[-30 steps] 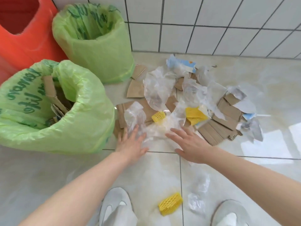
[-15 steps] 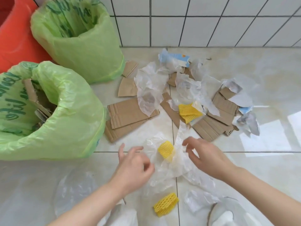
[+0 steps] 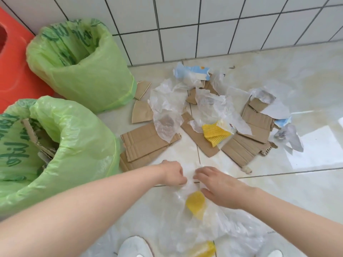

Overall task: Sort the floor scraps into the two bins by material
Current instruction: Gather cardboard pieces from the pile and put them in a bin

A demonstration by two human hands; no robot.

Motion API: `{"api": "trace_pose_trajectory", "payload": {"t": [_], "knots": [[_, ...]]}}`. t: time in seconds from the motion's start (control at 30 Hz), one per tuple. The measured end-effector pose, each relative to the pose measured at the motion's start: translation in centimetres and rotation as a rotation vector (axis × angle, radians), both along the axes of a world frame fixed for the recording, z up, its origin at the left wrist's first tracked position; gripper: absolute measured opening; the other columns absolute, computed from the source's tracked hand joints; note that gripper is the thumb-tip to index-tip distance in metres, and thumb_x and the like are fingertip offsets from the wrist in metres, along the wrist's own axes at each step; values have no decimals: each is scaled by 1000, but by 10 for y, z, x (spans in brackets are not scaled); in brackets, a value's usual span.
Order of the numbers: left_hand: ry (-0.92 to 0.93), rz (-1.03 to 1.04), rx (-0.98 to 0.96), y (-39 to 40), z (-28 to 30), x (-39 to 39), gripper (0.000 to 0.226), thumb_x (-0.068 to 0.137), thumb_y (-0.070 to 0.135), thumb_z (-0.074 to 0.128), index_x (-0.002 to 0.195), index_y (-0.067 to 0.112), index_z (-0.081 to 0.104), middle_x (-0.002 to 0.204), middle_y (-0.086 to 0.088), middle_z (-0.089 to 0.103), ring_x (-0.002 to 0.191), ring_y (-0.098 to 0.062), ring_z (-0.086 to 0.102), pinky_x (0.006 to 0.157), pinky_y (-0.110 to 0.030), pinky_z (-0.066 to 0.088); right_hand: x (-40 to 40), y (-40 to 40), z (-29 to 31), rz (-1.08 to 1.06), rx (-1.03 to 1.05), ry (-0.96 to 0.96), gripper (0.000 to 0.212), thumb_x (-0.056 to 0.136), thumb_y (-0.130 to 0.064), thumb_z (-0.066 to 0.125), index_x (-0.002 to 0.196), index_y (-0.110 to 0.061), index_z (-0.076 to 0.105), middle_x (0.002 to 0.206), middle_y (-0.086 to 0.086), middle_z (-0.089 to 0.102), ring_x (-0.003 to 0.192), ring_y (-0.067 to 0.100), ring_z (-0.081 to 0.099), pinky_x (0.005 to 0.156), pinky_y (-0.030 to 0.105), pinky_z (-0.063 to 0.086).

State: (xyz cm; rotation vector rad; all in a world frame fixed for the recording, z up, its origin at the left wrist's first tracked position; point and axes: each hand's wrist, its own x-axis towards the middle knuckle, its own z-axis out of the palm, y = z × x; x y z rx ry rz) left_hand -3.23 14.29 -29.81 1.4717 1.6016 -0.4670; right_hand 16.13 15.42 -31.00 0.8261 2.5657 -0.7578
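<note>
At the far left stands a red container (image 3: 11, 71), cut off by the frame edge. Beside it are two bins lined with pale green bags. The near bin (image 3: 78, 138) carries dark green handwriting-style print on its liner, too creased and cropped to read; pieces of cardboard stand inside it. The far bin (image 3: 89, 71), against the white tiled wall (image 3: 204, 25), bears the same kind of dark green lettering round its folded rim, also unreadable.

On the floor just right of the near bin lie flat cardboard sheets (image 3: 146, 145), with crumpled clear plastic film (image 3: 167, 112) draped over their far edge. Farther right, a blue and white printed wrapper (image 3: 194, 72) lies near the wall; its print cannot be made out. A yellow foam net (image 3: 215, 134) rests on a cardboard strip, with more cardboard pieces (image 3: 254, 127) to the right.

The left hand (image 3: 173, 175) reaches in palm down, fingers curled and pinching the top edge of a clear plastic bag (image 3: 185, 225) spread on the floor. The right hand (image 3: 220, 188), just beside it, also pinches the bag's edge with bent fingers. Inside the bag shows a yellow foam piece (image 3: 195, 203), touching the right hand's thumb side. Another yellow foam piece (image 3: 206, 248) lies under the film near a white shoe (image 3: 133, 247)
</note>
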Motion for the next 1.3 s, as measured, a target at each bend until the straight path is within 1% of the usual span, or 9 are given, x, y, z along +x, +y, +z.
{"api": "trace_pose_trajectory", "payload": {"t": [0.1, 0.2, 0.3, 0.43, 0.57, 0.67, 0.83, 1.07, 1.3], "knots": [[-68, 304, 173, 27, 6, -20, 17, 86, 21, 55, 88, 9, 66, 90, -7, 63, 87, -23, 58, 73, -26, 45, 0, 19, 7, -95, 18, 62, 41, 96, -22, 41, 136, -20, 40, 138, -1, 41, 120, 23, 50, 94, 38, 45], [246, 292, 514, 30, 4, -59, 22, 85, 24, 52, 104, 15, 59, 112, -8, 59, 111, -29, 53, 90, -37, 45, -7, 45, 6, -116, 201, 29, 39, 95, -16, 40, 134, -14, 41, 130, 5, 47, 117, 25, 52, 86, 37, 47], [377, 221, 303, 12, -12, -86, 67, 89, 39, 50, 147, 16, 24, 155, -10, 23, 144, -30, 18, 115, -45, 20, -16, 52, -2, -68, 277, -42, 51, 95, -15, 40, 144, -7, 29, 148, 9, 33, 139, 25, 30, 105, 33, 35], [273, 269, 291, -18, -29, -76, 79, 91, 47, 44, 152, 23, -1, 160, 0, -9, 148, -23, -6, 118, -50, 7, -16, 35, -13, -109, 198, -79, 60, 95, -17, 36, 150, -6, 14, 161, 8, 6, 148, 19, 8, 117, 28, 17], [340, 246, 411, -66, -33, -41, 76, 90, 52, 42, 151, 22, 8, 159, -1, 4, 146, -25, 3, 115, -54, 8, 0, 6, -22, -144, 209, 39, 48, 80, -3, 53, 128, -3, 52, 140, 14, 49, 127, 30, 50, 90, 36, 52], [357, 231, 503, -83, -31, -29, 67, 84, 63, 43, 139, 27, 32, 146, 0, 26, 137, -25, 19, 113, -53, 10, 4, 0, -22, -158, 273, 4, 25, 78, -5, 55, 102, -11, 59, 95, 5, 62, 86, 28, 61, 59, 34, 48], [272, 362, 615, -65, -32, -42, 55, 80, 53, 60, 123, 23, 44, 139, -2, 34, 135, -24, 22, 111, -44, 19, -10, 22, -14, -342, 320, -33, 30, 94, -27, 47, 120, -11, 47, 113, 7, 49, 103, 29, 50, 79, 37, 46], [300, 421, 441, -34, -23, -41, 81, 71, 43, 76, 135, 21, 30, 130, -6, 43, 122, -29, 40, 101, -45, 31, -35, 33, -21, -576, 172, -197, 49, 85, -14, 64, 123, -9, 34, 120, 14, 40, 107, 33, 44, 80, 39, 44], [240, 418, 452, -28, -8, -51, 36, 80, 41, 67, 110, 22, 58, 107, 2, 57, 108, -23, 54, 100, -43, 32, -33, 51, -14, -667, -8, -57, 20, 89, -6, 49, 109, -4, 50, 105, 18, 60, 95, 35, 57, 67, 32, 38]]}}
